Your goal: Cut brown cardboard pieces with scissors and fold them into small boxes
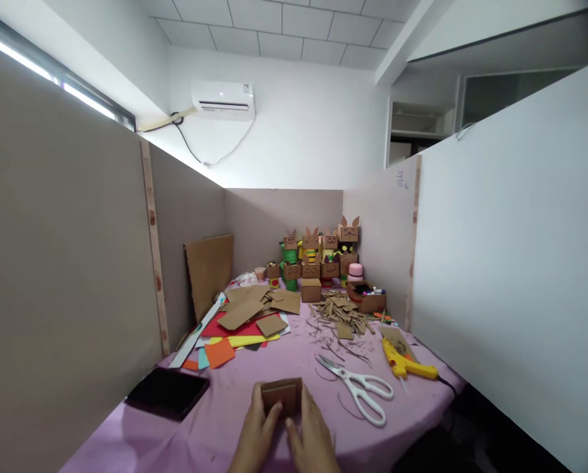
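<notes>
A small brown cardboard box piece [282, 395] is held near the front of the purple-covered table, with an inner flap or panel facing me. My left hand [257, 427] grips its left side, the thumb on its front face. On the right side, my right hand [311, 430] wraps its fingers round the edge, its thumb near the lower part. The underside of the piece is hidden. White-handled scissors [357, 387] lie partly open to the right of my hands. Farther right rests a yellow glue gun [407, 362].
A dark tablet [168, 392] lies at the left. Beyond are coloured paper sheets [219, 353], cardboard pieces [244, 312], a heap of cardboard strips [340, 309], an open box with pens [367, 301] and several cardboard animal figures [311, 246]. Partition walls [284, 217] surround the table.
</notes>
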### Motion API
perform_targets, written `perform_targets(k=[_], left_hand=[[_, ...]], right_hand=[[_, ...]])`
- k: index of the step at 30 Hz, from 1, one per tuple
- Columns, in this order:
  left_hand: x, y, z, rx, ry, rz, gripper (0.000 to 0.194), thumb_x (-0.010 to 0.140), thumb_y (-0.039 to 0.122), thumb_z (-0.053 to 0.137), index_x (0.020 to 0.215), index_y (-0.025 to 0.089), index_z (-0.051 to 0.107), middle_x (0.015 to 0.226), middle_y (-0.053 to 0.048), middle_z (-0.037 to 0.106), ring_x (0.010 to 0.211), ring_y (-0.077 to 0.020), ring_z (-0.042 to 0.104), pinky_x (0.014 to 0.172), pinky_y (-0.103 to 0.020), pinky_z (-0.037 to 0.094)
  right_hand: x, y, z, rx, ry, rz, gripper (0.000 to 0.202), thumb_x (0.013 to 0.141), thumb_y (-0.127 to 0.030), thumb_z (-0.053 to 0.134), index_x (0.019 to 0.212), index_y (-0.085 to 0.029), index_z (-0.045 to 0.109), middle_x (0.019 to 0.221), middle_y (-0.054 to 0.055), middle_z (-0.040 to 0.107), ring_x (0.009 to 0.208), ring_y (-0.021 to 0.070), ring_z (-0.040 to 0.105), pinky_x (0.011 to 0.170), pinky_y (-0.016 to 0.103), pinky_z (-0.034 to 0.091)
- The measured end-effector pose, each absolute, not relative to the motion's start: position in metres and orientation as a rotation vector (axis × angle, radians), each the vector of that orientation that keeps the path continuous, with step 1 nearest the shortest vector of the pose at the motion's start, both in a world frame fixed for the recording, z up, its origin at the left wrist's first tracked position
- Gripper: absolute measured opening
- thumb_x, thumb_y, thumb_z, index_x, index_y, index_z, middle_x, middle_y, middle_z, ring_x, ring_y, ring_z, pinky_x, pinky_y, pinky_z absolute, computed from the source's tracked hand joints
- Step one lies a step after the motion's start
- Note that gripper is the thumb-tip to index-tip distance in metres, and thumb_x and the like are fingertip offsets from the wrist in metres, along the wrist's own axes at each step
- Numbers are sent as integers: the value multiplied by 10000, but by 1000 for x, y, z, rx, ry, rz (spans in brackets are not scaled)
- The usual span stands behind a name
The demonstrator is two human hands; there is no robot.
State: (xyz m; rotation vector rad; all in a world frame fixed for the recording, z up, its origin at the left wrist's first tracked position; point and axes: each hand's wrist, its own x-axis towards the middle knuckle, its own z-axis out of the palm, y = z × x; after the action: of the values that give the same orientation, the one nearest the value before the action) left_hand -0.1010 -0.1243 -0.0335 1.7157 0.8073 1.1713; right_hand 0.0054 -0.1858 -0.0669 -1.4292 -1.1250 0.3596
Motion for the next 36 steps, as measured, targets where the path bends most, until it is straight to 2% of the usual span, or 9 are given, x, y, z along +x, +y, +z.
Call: perform_targets(k=[5, 7, 10, 13, 16, 19, 25, 31, 36], left_hand=[[-101, -125, -32, 1722, 789, 1138, 225, 758, 327, 558, 933, 203, 491, 933, -102, 677, 892, -267, 634, 811, -398, 487], [-102, -127, -31, 1716, 780, 1134, 216, 761, 330, 556, 928, 209, 491, 921, -93, 678, 881, -263, 634, 805, -398, 489], [-104, -130, -29, 1704, 773, 1124, 223, 764, 361, 559, 921, 215, 497, 901, -74, 673, 877, -249, 628, 818, -386, 482], [-103, -131, -28, 1666, 800, 1125, 247, 822, 435, 453, 910, 210, 506, 897, -73, 656, 885, -236, 616, 859, -393, 463], [-97, -132, -29, 1585, 885, 1174, 365, 846, 483, 335, 980, 182, 489, 1033, -127, 613, 996, -258, 571, 940, -451, 405], [-90, -135, -30, 1521, 946, 1231, 419, 840, 509, 315, 1045, 171, 453, 1122, -146, 560, 1071, -262, 527, 976, -453, 374], [-88, -141, -29, 1499, 985, 1284, 385, 800, 559, 365, 929, 210, 468, 913, -72, 596, 928, -253, 581, 885, -404, 441], [-86, -139, -25, 1514, 974, 1307, 344, 805, 540, 360, 871, 220, 469, 868, -57, 589, 869, -245, 583, 827, -399, 465], [-85, -137, -26, 1533, 962, 1337, 299, 825, 512, 358, 827, 231, 461, 784, -38, 578, 791, -240, 578, 759, -386, 477]], right_hand=[[12, -176, -40, -1380, -1023, 480, 454, 862, -448, 383, 1175, -140, 497, 1276, 190, 552, 1210, 285, 494, 988, 431, 412], [8, -172, -33, -1354, -1006, 498, 367, 872, -454, 340, 1038, -178, 516, 1088, 157, 644, 1054, 268, 602, 893, 394, 482], [0, -171, -31, -1322, -997, 499, 288, 867, -447, 330, 935, -209, 479, 903, 103, 648, 884, 247, 634, 810, 363, 503], [-4, -173, -34, -1303, -990, 503, 289, 869, -459, 335, 964, -219, 464, 948, 95, 626, 941, 237, 604, 851, 350, 473], [-3, -174, -36, -1291, -993, 520, 305, 864, -482, 340, 964, -224, 467, 949, 85, 622, 936, 232, 601, 853, 341, 469], [-2, -173, -35, -1282, -998, 542, 324, 856, -501, 340, 961, -222, 467, 944, 83, 621, 929, 225, 605, 848, 326, 473], [-2, -169, -37, -1282, -971, 560, 343, 848, -521, 347, 981, -227, 462, 977, 86, 621, 960, 221, 603, 871, 329, 471], [0, -160, -42, -1290, -976, 552, 300, 870, -461, 335, 1012, -227, 458, 1035, 98, 624, 991, 210, 607, 884, 326, 476], [1, -168, -51, -1361, -914, 406, 364, 862, -468, 340, 1107, -199, 351, 1191, 188, 502, 1114, 279, 508, 948, 432, 403]])
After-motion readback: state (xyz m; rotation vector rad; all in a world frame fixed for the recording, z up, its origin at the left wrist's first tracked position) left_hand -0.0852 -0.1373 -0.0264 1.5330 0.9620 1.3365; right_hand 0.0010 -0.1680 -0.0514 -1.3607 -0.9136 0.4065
